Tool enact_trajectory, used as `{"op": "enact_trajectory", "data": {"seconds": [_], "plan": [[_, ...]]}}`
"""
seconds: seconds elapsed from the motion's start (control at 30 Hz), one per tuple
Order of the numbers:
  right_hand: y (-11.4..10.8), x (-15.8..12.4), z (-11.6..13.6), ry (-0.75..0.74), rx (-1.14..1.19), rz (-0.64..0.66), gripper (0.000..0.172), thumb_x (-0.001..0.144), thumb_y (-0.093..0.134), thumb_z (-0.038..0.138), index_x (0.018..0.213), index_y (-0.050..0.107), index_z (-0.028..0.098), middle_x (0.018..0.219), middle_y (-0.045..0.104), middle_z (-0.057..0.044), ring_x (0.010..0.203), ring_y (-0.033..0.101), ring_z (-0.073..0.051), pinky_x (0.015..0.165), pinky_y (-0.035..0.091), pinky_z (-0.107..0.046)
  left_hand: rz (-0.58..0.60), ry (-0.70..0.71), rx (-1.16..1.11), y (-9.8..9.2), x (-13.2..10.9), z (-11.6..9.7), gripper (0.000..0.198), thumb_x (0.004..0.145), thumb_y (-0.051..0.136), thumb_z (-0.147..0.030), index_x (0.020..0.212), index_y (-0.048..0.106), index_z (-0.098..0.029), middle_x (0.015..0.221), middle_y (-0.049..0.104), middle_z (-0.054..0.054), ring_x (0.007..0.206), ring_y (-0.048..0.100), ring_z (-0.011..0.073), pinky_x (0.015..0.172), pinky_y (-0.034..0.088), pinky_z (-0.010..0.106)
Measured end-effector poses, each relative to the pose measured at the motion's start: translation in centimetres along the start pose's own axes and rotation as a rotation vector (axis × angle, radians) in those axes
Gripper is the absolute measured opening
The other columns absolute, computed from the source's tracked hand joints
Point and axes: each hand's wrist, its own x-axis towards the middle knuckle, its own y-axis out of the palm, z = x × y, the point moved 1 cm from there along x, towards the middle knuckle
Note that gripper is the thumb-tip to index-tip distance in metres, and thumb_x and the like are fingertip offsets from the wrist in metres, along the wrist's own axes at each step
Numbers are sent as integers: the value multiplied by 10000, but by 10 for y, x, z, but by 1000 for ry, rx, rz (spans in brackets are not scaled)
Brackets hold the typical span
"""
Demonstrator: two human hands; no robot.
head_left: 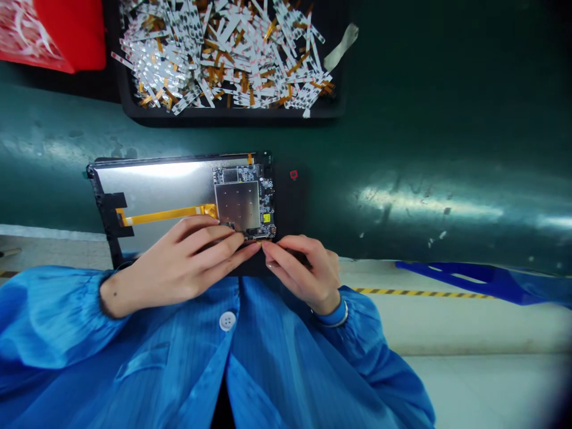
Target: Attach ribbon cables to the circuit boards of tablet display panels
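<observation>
An opened tablet [174, 186] lies at the front edge of the green bench, its silver back plate and circuit board [238, 204] exposed. A wide orange ribbon cable [165, 215] runs across the plate to the board. My left hand [187, 262] rests over the tablet's near side, fingers stretched out, fingertips by the board's lower edge. At that same edge, near the lower right corner, my right hand [306, 268] is closed in a pinch. A little orange shows at its fingertips, but what they hold is too small and covered to make out.
Behind the tablet stands a black tray [232, 117] heaped with white and orange flex strips [250, 59]. A red bag or bin [84, 36] is at the back left. One small red square piece [294, 174] lies right of the tablet. Something blue [482, 283] hangs beyond the bench edge.
</observation>
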Motion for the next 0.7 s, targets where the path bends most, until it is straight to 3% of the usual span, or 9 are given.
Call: {"op": "enact_trajectory", "data": {"seconds": [0.7], "plan": [[0, 2, 4, -11, -72, 11, 105, 880, 670, 116, 981, 665, 141, 843, 679, -27, 712, 650, -96, 647, 549, -182, -12, 21, 15, 2, 0, 0, 319, 970, 449, -79, 1193, 661, -160, 1110, 734, 14, 985, 665, 172, 871, 544, 341]]}}
